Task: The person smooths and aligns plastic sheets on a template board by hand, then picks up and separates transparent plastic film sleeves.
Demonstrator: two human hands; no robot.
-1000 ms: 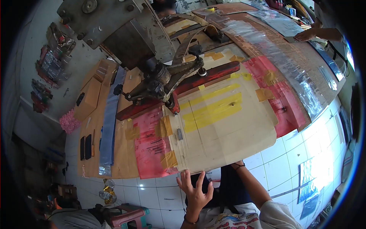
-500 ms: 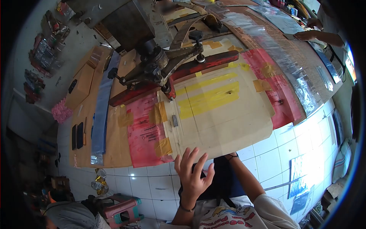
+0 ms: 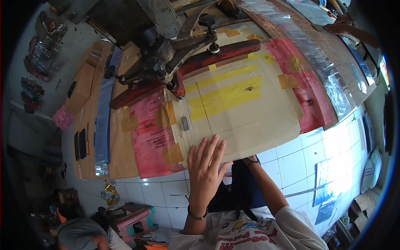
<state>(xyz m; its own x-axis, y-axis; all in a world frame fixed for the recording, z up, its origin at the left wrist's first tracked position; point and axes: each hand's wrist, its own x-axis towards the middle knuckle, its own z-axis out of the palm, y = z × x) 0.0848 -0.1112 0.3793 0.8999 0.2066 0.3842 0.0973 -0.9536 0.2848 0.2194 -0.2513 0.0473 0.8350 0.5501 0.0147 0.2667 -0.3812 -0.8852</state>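
Observation:
My left hand [image 3: 206,160] lies on the front edge of a cream board [image 3: 246,133], its fingers stretched out over the surface. It holds nothing. Strips of yellow tape [image 3: 233,96] cross the board, and a small grey metal piece [image 3: 185,123] sits near its left side. My right hand [image 3: 251,159] reaches under the board's front edge, where its fingers are hidden. Beyond the board stands a heavy machine arm [image 3: 160,62] with a long red bar [image 3: 227,55] across the board's back part.
Red sheets [image 3: 152,133] with brown tape flank the board. At left are a blue plastic-wrapped strip [image 3: 103,121], a cardboard box [image 3: 81,85] and dark flat items [image 3: 82,143]. A co-worker's hand [image 3: 337,28] is at far right. Another person [image 3: 81,233] is low left near a stool [image 3: 133,221].
My left hand has come down from above the front edge onto the board, its fingers now flatter and closer together. My right hand stays under the edge. The camera view has shifted slightly.

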